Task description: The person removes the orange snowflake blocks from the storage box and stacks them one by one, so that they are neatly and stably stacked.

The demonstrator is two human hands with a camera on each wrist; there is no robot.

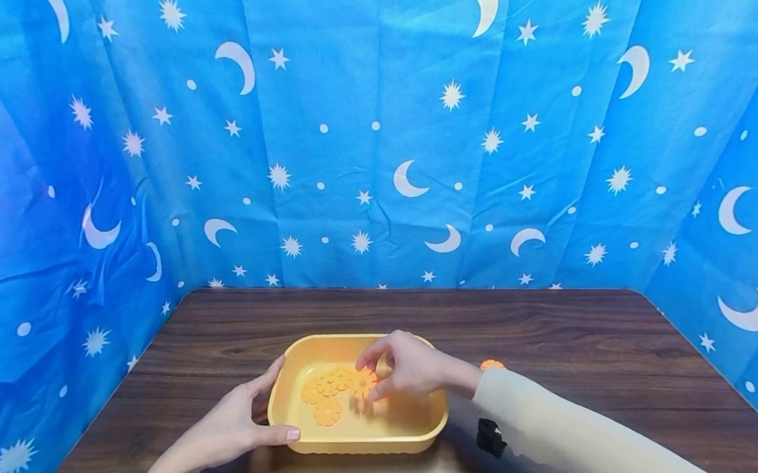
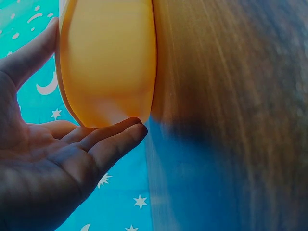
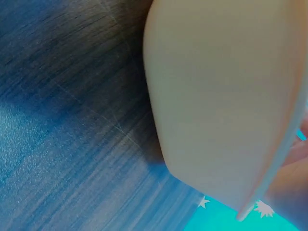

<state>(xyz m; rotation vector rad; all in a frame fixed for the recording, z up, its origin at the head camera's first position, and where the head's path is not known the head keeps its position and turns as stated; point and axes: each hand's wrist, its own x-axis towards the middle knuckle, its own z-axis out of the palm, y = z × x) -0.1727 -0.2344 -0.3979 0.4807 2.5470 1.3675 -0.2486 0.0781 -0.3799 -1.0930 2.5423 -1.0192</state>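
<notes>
A yellow plastic tub sits on the table. My left hand grips its left end, thumb over the front corner of the rim and fingers at the back corner. In the left wrist view, the fingers of that hand lie along the tub's outer wall. Over the inside of the tub, my right hand pinches an orange flower-shaped piece between thumb and fingers. Several similar flower pieces lie flat on the tub's floor, some overlapping. The tub's wall hides most of the right hand in the right wrist view.
Another orange flower piece lies on the dark wooden table, partly behind the right wrist. A black object is at the right sleeve. Blue cloth with moons and stars hangs around the table's back and sides.
</notes>
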